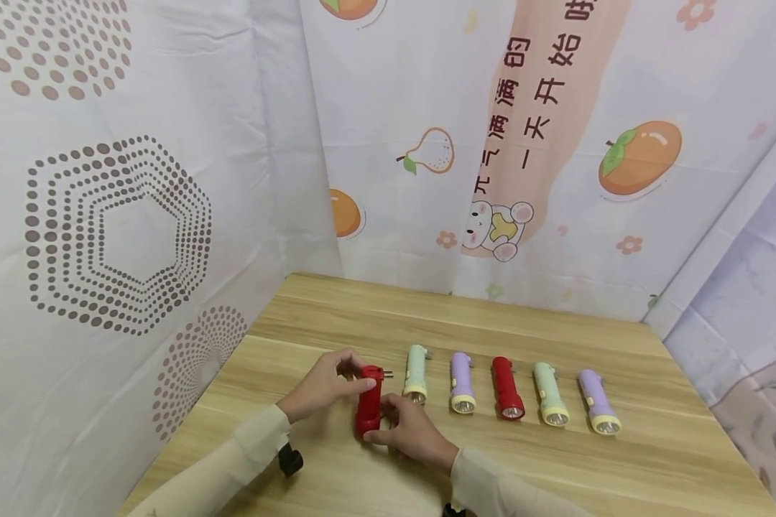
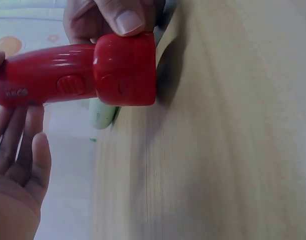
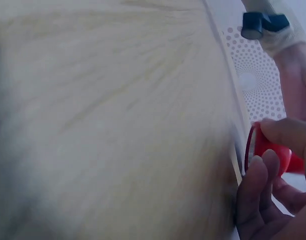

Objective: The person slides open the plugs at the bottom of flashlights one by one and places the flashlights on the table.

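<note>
Between both hands a red flashlight (image 1: 370,406) stands upright, lamp end down, with two metal plug prongs (image 1: 388,374) sticking out to the right near its top. My left hand (image 1: 326,384) grips the tail end between thumb and fingers. Lower down, my right hand (image 1: 417,434) pinches the wide head, which shows in the right wrist view as a red lamp head (image 3: 273,150) between thumb and fingers. A ribbed switch (image 2: 71,85) is visible on the body in the left wrist view. Whether the head touches the table cannot be told.
To the right, several flashlights lie in a row on the wooden table (image 1: 524,474): pale green (image 1: 416,373), purple (image 1: 462,380), red (image 1: 507,388), another green (image 1: 550,391) and another purple (image 1: 598,402). Printed curtains (image 1: 394,237) hang along the table's back and left.
</note>
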{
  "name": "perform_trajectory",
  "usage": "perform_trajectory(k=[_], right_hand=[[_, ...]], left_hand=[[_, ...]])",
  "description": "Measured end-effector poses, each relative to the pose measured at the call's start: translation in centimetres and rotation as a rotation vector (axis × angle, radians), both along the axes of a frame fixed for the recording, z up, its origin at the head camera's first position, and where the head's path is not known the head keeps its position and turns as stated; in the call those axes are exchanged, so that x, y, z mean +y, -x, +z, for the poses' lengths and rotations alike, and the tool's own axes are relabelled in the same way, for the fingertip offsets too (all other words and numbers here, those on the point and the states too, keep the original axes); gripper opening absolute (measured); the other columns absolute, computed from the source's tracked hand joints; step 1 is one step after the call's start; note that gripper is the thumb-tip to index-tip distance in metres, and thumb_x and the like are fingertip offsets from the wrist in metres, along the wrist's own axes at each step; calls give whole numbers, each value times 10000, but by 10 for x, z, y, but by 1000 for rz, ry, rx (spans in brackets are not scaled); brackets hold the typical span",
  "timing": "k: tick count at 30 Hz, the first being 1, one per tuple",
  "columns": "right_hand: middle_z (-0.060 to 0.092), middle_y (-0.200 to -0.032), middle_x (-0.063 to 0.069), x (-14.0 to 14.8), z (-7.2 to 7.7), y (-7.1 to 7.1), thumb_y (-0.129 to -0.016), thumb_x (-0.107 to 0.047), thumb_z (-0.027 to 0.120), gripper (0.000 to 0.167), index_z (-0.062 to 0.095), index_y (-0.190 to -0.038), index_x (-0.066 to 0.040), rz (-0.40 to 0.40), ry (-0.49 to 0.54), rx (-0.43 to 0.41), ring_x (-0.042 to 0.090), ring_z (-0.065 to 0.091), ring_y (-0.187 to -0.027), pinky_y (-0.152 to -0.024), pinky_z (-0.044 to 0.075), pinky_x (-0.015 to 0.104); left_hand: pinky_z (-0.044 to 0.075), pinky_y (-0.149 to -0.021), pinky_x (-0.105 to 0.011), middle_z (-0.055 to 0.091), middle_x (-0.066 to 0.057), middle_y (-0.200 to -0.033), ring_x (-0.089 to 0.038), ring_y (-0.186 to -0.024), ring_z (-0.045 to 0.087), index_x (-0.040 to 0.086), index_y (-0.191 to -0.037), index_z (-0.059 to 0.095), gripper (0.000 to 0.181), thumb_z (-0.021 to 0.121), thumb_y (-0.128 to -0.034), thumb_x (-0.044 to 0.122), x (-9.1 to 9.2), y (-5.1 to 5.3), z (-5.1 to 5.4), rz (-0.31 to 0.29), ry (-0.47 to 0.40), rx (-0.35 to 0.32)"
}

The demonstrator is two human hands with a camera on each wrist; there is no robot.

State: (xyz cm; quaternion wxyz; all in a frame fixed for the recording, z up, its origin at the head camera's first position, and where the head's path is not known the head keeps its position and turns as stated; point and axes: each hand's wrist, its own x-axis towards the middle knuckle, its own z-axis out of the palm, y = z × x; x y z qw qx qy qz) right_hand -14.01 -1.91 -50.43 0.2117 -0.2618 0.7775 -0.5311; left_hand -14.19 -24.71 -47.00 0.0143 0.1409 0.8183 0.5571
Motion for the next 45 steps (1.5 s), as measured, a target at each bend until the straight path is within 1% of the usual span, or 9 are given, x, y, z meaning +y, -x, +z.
perform_trajectory(k=[3,4,10,16,23,31,34,40,45], right_hand=[[711,-1110,5,-1,1,1,-848,-233,868,465,650,-1222,-64,-32,-19,60,143,658,-995,-844,528,313],[711,-1109,-1,-1,1,1,-846,-246,871,474,648,-1226,-69,-45,-24,71,147,662,-1009,-859,525,322],[719,-1063,-6,-2,6,3,-825,-275,889,479,655,-1191,-72,-107,-40,135,168,676,-970,-790,510,294],[727,-997,-10,-4,11,4,-810,-279,900,449,684,-1136,-59,-180,-43,142,164,676,-897,-739,521,270],[737,-956,1,-9,18,11,-831,-277,885,412,697,-1112,-41,-212,-39,109,151,694,-864,-760,579,322],[749,-934,31,-16,25,21,-843,-287,875,360,734,-1052,-29,-230,-101,126,144,682,-825,-708,569,328],[742,-923,43,-18,28,24,-849,-281,871,358,731,-1050,-20,-241,-112,106,134,665,-751,-636,559,300],[732,-843,62,-22,32,31,-878,-268,844,337,701,-1056,-20,-232,-104,5,140,560,-420,-387,447,240],[739,-814,105,-24,33,35,-885,-246,837,323,687,-1049,-12,-221,-111,-18,122,539,-371,-360,440,235]], left_hand=[[532,-795,-322,710,-15,-1013,-237,-915,634,144,-1038,704,279,826,-890,346,1,9,0,48,-25,-31],[533,-806,-329,713,-16,-1015,-234,-918,637,137,-1041,707,289,829,-886,348,1,12,0,69,-35,-46],[549,-840,-414,722,-32,-1000,-217,-905,644,108,-1059,718,310,828,-886,341,2,24,2,165,-80,-122],[556,-833,-463,722,-50,-1048,-227,-876,644,92,-1097,738,350,793,-912,384,2,37,0,171,-113,-165],[555,-908,-503,710,-78,-1076,-223,-934,663,53,-1122,716,360,759,-945,363,2,52,-2,182,-178,-213],[554,-888,-428,722,-89,-1069,-251,-911,694,48,-1141,734,369,729,-963,371,4,71,-7,211,-155,-291],[549,-883,-412,731,-88,-1058,-243,-898,698,37,-1152,732,396,732,-956,381,5,78,-9,233,-141,-309],[546,-868,-387,743,-113,-1009,-237,-854,709,-9,-1150,724,406,721,-956,347,6,88,-12,278,-120,-345],[559,-853,-357,745,-116,-1014,-224,-875,708,-28,-1157,718,442,733,-949,361,6,95,-16,295,-116,-374]])
